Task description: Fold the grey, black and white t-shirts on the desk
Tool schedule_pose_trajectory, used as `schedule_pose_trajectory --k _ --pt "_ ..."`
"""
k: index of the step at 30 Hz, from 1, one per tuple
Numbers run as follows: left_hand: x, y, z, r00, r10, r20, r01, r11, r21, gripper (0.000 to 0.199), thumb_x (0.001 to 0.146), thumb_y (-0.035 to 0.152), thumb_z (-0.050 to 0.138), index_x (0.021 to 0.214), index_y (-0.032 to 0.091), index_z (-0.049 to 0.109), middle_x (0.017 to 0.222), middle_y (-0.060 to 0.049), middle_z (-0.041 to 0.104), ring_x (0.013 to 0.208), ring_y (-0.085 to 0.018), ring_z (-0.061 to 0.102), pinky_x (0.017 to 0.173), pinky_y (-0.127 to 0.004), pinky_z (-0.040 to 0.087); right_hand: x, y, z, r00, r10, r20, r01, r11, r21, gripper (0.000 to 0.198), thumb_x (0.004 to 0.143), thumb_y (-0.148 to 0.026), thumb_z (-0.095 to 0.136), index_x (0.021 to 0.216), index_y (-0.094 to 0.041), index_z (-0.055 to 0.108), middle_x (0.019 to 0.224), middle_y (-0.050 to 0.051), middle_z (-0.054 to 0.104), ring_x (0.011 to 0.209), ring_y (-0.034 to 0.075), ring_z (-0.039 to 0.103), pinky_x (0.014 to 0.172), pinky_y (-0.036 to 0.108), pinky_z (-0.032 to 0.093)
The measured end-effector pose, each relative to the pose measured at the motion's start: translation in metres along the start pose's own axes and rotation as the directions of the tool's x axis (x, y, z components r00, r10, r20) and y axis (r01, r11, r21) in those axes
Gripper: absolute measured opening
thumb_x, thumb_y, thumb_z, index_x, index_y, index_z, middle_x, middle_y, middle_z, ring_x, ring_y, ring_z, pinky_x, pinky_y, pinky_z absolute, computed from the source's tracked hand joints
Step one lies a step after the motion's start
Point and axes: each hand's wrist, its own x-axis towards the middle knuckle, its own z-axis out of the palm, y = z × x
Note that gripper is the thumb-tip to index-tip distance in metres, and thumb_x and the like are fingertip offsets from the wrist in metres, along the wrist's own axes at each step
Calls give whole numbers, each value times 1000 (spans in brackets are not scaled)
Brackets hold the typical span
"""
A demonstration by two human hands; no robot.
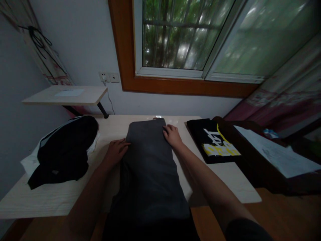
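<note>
Head view, only one to go through. Counting up: two bare hands, one grey garment between them, one folded black garment with a print, one heap of black and white clothes, one pale wooden table (233,177), one raised shelf (45,95) with a paper (69,92) on it, two wall plates (114,77), one window (173,43), two curtains (293,80), and one bigger sheet (273,147) at the right.

The grey garment (149,157) lies flat down the middle of the frame, right between the fingers. Left hand (116,150) has its fingertips on the left edge, fingers close together and only slightly bent. Right hand (172,134) is at the upper right edge, fingers loosely curled with the tips on the cloth. Honestly can't tell if either one is pinching it or just touching.

Garment's plain dark grey, long and narrowish, pretty straight along the far edge, with soft creases lower left. The near end goes so dark at bottom center I can't see where it stops.

Folded black garment (198,130) sits right of center, white and yellow print up. Clothes heap (65,150) is over at the left, all rumpled.
</note>
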Motion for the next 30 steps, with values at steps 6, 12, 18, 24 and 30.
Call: schedule_pose_trajectory --k 6,12,18,24,30 --pt "9 12 -11 988 -95 124 122 967 -225 46 97 51 47 124 24 73 127 -6 74 121 -27 64 112 -45 43 -31 5 -9 998 -49 49 41 987 154 41 102 -41 50 133 -22 69 136 12 64 131 28 49 116 45 37" --pt "24 8 -17 942 -208 265 280 920 -273 49 88 55 57 125 26 71 125 -6 73 113 -30 68 102 -43 50 -31 1 -12 990 102 101 -135 894 427 31 95 -41 58 114 -26 78 113 8 73 114 25 62 109 45 42" --pt "44 16 -17 928 -202 314 352 751 -559 71 82 55 70 145 25 56 140 -10 65 124 -30 64 101 -41 53 -15 -12 -8 870 383 310 -464 423 779 30 76 -37 73 101 -22 75 93 4 75 87 21 70 83 35 55" --pt "67 21 -12 880 -184 437 449 620 -643 65 76 52 76 134 23 66 132 -10 70 113 -30 69 95 -41 56 0 -23 -20 784 333 524 -591 140 795 30 67 -19 72 97 -18 73 82 3 75 73 18 67 71 28 54" --pt "95 9 -7 946 -174 274 315 697 -645 47 71 44 77 110 20 76 118 -9 75 113 -30 68 100 -43 52 28 -14 -25 848 352 397 -506 313 804 34 67 -14 63 99 -17 75 90 3 77 82 18 69 85 32 56"
